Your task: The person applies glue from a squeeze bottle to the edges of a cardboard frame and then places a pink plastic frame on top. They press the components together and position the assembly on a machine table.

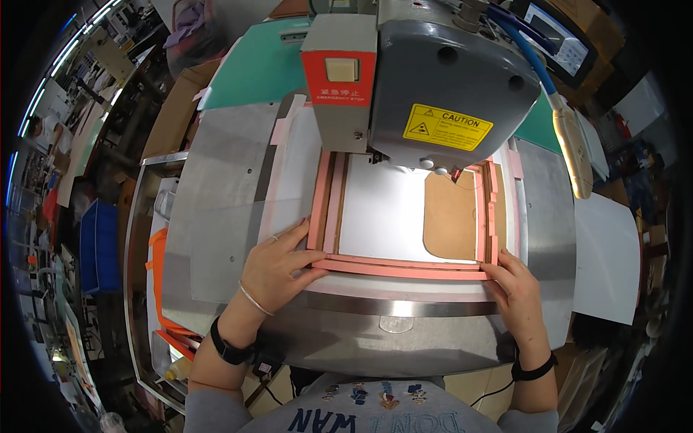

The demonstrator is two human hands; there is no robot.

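Observation:
A rectangular sewing template point(404, 267) with pink-taped edges lies flat on the machine's metal bed. Inside it are a white sheet point(382, 216) and a brown panel point(451, 216) with rounded corners. My left hand point(278, 263) grips the near left corner, its fingers along the left side and the near edge. At the near right corner, my right hand point(516, 292) holds the template between thumb and fingers. Above the far part hangs the grey head of a sewing machine point(447, 94), which hides the template's far edge. The needle area is partly covered.
A red and grey emergency-stop box point(339, 94) is fixed beside the machine head. A lit lamp point(570, 151) hangs at the right, with a control screen point(554, 40) behind. At the left are a metal-framed shelf point(133, 289) and a blue bin point(99, 245).

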